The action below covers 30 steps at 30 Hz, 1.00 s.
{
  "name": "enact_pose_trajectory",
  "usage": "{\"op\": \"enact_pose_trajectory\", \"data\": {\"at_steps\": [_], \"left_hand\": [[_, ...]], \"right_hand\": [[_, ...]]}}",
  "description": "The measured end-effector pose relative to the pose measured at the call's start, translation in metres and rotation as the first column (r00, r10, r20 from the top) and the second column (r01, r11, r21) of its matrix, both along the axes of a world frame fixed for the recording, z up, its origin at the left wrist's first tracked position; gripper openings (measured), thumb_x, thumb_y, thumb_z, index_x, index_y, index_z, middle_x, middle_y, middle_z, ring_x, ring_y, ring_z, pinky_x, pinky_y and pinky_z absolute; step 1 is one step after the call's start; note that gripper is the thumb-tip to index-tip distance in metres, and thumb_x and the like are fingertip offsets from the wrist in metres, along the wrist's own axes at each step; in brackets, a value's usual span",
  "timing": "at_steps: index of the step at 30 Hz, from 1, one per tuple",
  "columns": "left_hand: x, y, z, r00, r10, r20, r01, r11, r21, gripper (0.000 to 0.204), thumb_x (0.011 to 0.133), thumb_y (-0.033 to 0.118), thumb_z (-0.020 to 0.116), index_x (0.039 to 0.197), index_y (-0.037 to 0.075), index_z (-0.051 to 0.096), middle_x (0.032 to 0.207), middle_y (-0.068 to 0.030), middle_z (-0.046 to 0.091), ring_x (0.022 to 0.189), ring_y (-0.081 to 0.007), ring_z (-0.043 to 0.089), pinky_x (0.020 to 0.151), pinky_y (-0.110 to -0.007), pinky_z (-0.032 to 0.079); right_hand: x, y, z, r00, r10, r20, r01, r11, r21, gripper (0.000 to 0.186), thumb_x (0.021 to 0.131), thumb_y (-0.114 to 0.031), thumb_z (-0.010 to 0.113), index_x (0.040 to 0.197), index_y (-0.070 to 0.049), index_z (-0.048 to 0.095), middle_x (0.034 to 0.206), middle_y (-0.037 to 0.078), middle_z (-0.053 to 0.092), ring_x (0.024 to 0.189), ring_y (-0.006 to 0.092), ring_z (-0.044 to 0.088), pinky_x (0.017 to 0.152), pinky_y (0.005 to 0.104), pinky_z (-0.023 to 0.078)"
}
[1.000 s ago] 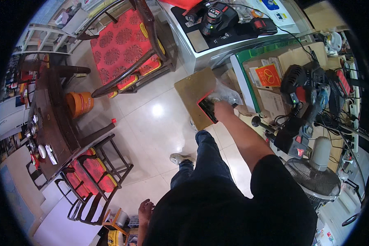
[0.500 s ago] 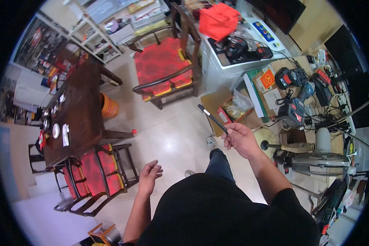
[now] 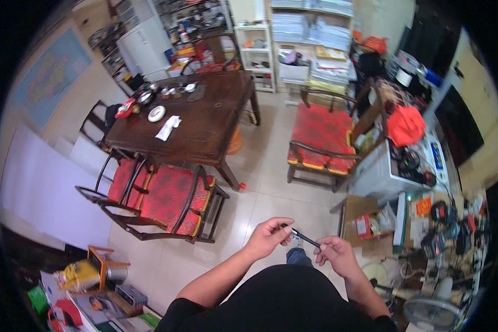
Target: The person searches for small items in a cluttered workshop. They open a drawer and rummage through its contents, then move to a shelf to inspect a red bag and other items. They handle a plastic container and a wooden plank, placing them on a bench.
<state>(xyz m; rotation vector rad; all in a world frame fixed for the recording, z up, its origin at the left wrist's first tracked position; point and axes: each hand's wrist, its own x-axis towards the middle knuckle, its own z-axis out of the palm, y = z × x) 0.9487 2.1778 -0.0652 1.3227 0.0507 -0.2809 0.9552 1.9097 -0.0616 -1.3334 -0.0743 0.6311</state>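
Note:
A slim black pen with a pale band near one end is stretched between my hands, in front of my body. Fingers of my left hand pinch its banded end. My right hand grips the other end between thumb and fingers. The pen slants down toward the right. Below it show my shoe and a bit of blue trouser leg.
A dark wooden table bearing dishes stands ahead on the left. Red-cushioned chairs flank it, another chair is ahead right. Power tools crowd a bench at right, beside an electric fan. An open box lies near it.
My view has swung to the left. My left hand, earlier free with fingers apart, has come up and taken the banded end of the pen. My right hand still holds the other end.

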Motion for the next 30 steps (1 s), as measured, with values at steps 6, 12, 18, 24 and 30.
{"op": "enact_pose_trajectory", "data": {"at_steps": [6,12,18,24,30], "left_hand": [[0.028,0.046,-0.011,0.986,0.132,-0.104,-0.127,0.990,0.054,0.023,0.099,0.013,0.063,0.118,-0.001,0.064,0.087,-0.0055,0.068,0.075,-0.0118,0.066,0.071,-0.028,0.057],[0.039,0.110,0.016,0.922,0.386,-0.015,-0.385,0.921,0.053,0.020,0.098,0.007,0.064,0.115,-0.003,0.064,0.092,-0.0095,0.070,0.084,-0.0167,0.069,0.079,-0.032,0.059],[-0.006,0.155,0.016,0.760,0.644,0.083,-0.641,0.725,0.252,0.029,0.096,0.010,0.068,0.123,0.001,0.062,0.100,-0.0072,0.068,0.087,-0.0128,0.065,0.080,-0.028,0.054],[-0.126,0.196,-0.116,0.486,0.874,0.025,-0.705,0.374,0.603,0.060,0.090,0.018,0.074,0.141,0.003,0.047,0.111,-0.0140,0.063,0.090,-0.0173,0.064,0.081,-0.031,0.054],[-0.395,0.123,-0.221,-0.283,0.732,-0.620,-0.701,0.283,0.655,0.044,0.093,0.017,0.063,0.132,0.001,0.055,0.087,-0.0108,0.067,0.073,-0.0254,0.066,0.056,-0.036,0.056]], "right_hand": [[0.070,0.054,-0.018,0.992,0.125,-0.033,-0.127,0.990,-0.060,0.016,0.097,-0.007,0.060,0.110,0.003,0.062,0.083,0.009,0.068,0.064,0.0148,0.064,0.056,0.0266,0.052],[0.177,0.138,0.002,0.829,0.554,-0.082,-0.559,0.824,-0.089,0.020,0.099,-0.015,0.061,0.110,0.001,0.064,0.080,0.005,0.066,0.061,0.0100,0.062,0.051,0.0238,0.049],[0.227,0.257,0.001,0.401,0.899,-0.176,-0.914,0.406,-0.009,0.023,0.100,-0.018,0.061,0.110,0.003,0.063,0.083,0.007,0.068,0.062,0.0122,0.064,0.051,0.0254,0.051],[0.227,0.385,-0.082,0.293,0.937,-0.192,-0.927,0.229,-0.297,0.022,0.096,-0.014,0.061,0.109,0.005,0.064,0.086,0.011,0.069,0.067,0.0179,0.068,0.054,0.0302,0.054],[0.283,0.467,-0.182,0.827,0.550,-0.119,-0.520,0.665,-0.536,0.017,0.089,-0.016,0.068,0.093,0.000,0.071,0.083,0.013,0.070,0.072,0.0221,0.068,0.059,0.0360,0.055]]}}
